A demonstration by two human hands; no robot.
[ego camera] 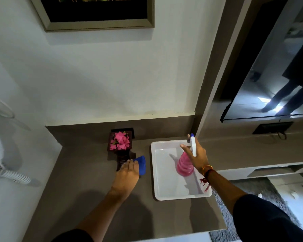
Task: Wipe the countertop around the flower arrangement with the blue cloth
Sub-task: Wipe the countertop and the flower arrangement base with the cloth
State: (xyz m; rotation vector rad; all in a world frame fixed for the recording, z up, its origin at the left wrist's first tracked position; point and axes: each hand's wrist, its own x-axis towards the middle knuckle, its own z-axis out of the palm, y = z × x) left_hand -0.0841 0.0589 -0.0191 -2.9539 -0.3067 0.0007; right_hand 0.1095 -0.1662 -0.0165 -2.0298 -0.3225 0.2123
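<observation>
Left hand: fingers flat and pressed down on the blue cloth, which lies on the countertop touching or just short of the vase base, on its right; the hand hides which. Right hand: thumb and lower fingers wrapped round the neck of the pink spray bottle, forefinger extended and free of the trigger; bottle upright over the white tray, well right of the vase; whether its base rests on the tray floor cannot be told. Flower arrangement: pink blooms in a dark square vase, close to the back wall. Risks, as judged: a leftward stroke of the cloth would nudge the narrow vase base and could tip or slide the arrangement; the patch under and behind the vase would probably be missed; a careless squeeze could wet the blooms; the tray sits near the counter's front edge, right of the vase, and a knock from the forearm could shift it. Brands, labels, writing: none legible on bottle, tray or cloth.
</observation>
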